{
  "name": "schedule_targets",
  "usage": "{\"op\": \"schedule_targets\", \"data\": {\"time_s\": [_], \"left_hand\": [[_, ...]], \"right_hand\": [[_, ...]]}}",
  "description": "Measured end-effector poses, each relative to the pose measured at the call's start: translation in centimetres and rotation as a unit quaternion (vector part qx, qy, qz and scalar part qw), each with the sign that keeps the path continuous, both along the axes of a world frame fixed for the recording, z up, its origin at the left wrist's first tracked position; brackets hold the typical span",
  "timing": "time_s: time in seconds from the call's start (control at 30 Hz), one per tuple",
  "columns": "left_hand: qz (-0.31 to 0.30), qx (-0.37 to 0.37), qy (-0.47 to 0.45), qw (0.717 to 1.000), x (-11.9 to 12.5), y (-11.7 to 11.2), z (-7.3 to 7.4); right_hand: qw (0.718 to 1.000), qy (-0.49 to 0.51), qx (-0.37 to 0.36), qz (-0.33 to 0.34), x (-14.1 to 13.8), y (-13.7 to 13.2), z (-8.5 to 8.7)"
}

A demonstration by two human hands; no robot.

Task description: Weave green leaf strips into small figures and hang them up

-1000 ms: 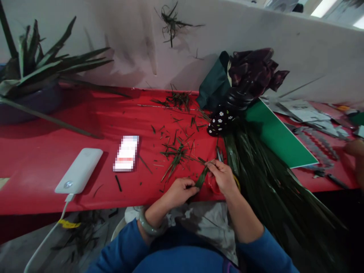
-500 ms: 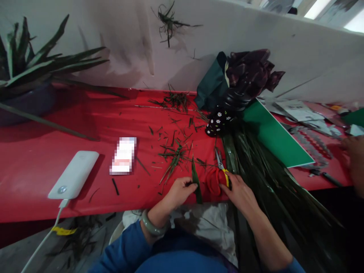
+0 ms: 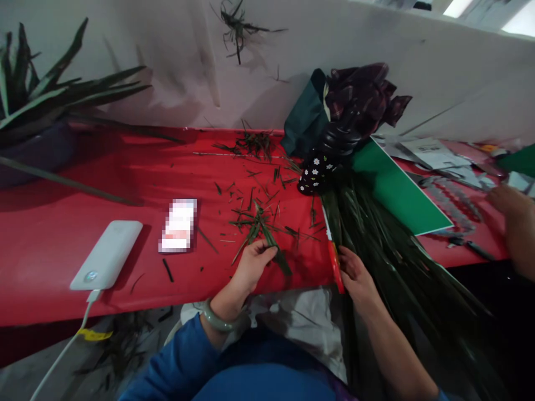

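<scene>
My left hand (image 3: 253,264) pinches a strip of green leaf (image 3: 282,260) between thumb and fingers, its wide end slanting down to the right. Just beyond it lies a small pile of cut leaf pieces (image 3: 257,220) on the red tabletop. My right hand (image 3: 358,277) has its fingers on the red handle of a pair of scissors (image 3: 335,267), seen edge-on. The scissor blades point away from me, beside a bundle of long dark green leaves (image 3: 376,239).
Left of my hands lie a phone (image 3: 179,225) and a white power bank (image 3: 106,255) with a cable. A potted plant (image 3: 45,150) stands at the far left. Behind are a dark bag (image 3: 307,117) and a green board (image 3: 401,189). Another person's hand (image 3: 514,217) is at the right edge.
My left hand has moved left and away from me with the leaf strip, which now slants. My right hand has turned the scissors from flat to edge-on and shifted slightly right.
</scene>
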State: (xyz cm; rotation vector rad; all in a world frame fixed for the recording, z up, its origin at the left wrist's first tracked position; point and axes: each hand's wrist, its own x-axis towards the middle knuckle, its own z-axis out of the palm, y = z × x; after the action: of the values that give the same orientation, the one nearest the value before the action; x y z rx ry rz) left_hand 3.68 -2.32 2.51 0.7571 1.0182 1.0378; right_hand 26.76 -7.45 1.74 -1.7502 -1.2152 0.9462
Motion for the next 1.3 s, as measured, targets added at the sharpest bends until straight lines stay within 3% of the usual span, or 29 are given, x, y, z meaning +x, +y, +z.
{"op": "schedule_targets", "data": {"time_s": [0.1, 0.23, 0.37, 0.57, 0.83, 1.03, 1.13, 1.3], "left_hand": [[0.013, -0.008, -0.034, 0.999, 0.4, 0.2, 0.3], [0.009, -0.007, -0.046, 0.999, 0.8, 0.4, 0.8], [0.03, -0.012, -0.037, 0.999, 0.6, 0.6, 1.5], [0.085, -0.005, -0.043, 0.995, 0.3, 1.2, 2.5], [0.098, 0.013, -0.039, 0.994, 0.7, 1.1, 3.4], [0.092, 0.016, -0.024, 0.995, 0.6, 1.0, 3.3], [0.044, 0.029, 0.007, 0.999, 0.4, 0.9, 3.0], [-0.143, 0.075, 0.065, 0.985, 0.2, 0.4, 3.0]], "right_hand": [[0.995, 0.092, 0.029, -0.015, -1.3, -1.0, 1.4], [0.994, 0.102, 0.018, 0.046, -2.8, -2.1, 2.2], [0.99, 0.039, 0.002, 0.132, -2.9, -3.0, 2.7], [0.959, -0.172, 0.004, 0.224, -2.8, -3.8, 4.4], [0.938, -0.248, 0.034, 0.239, -2.9, -3.9, 3.8], [0.934, -0.262, 0.049, 0.24, -2.8, -3.6, 3.8], [0.937, -0.253, 0.041, 0.237, -2.6, -3.4, 4.3], [0.942, -0.223, 0.011, 0.249, -2.0, -2.7, 5.6]]}}
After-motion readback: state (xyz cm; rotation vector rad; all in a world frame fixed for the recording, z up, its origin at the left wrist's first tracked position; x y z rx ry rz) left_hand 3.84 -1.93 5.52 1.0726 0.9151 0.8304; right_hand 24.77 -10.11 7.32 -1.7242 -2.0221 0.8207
